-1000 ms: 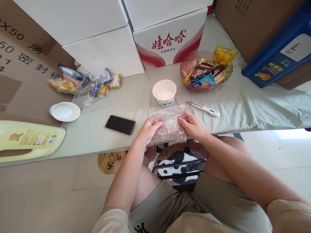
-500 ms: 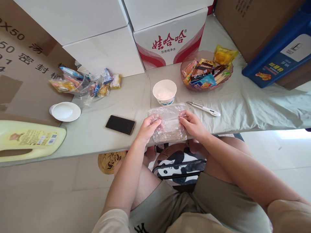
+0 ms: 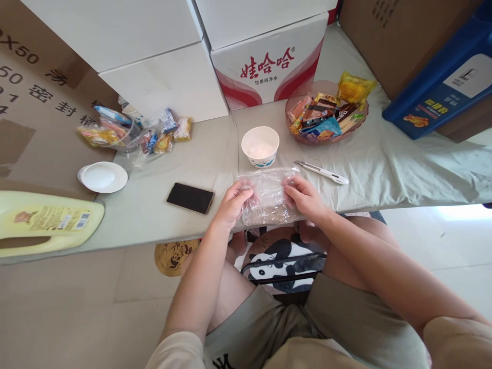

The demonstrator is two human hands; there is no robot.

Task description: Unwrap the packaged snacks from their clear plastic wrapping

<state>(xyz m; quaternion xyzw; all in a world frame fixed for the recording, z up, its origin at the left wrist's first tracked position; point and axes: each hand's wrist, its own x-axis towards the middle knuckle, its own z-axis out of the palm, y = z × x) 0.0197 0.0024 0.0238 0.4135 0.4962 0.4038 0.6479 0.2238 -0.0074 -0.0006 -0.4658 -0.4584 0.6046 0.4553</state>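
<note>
A clear, crinkled plastic bag (image 3: 268, 197) is stretched between my two hands at the table's front edge. My left hand (image 3: 235, 202) pinches its left side, thumb on top. On the opposite side, my right hand (image 3: 303, 196) is closed on the plastic in the same way. Just behind the bag stands a white paper bowl (image 3: 260, 146) with something pale and whitish inside. To the right of the bowl lies a white utility knife (image 3: 322, 172). A dark phone (image 3: 190, 198) lies flat to the left of my left hand.
A pinkish bowl (image 3: 326, 134) of wrapped snacks stands back right, beside a blue jug (image 3: 426, 87). At left are a white cup on its side (image 3: 103, 177), wrapped snacks (image 3: 165, 141) and a yellow jug (image 3: 49, 220). White boxes (image 3: 269, 66) line the back.
The far edge of the plastic bag has dropped slightly towards me, and its folds have shifted. Both hands keep their grip, nearly in place.
</note>
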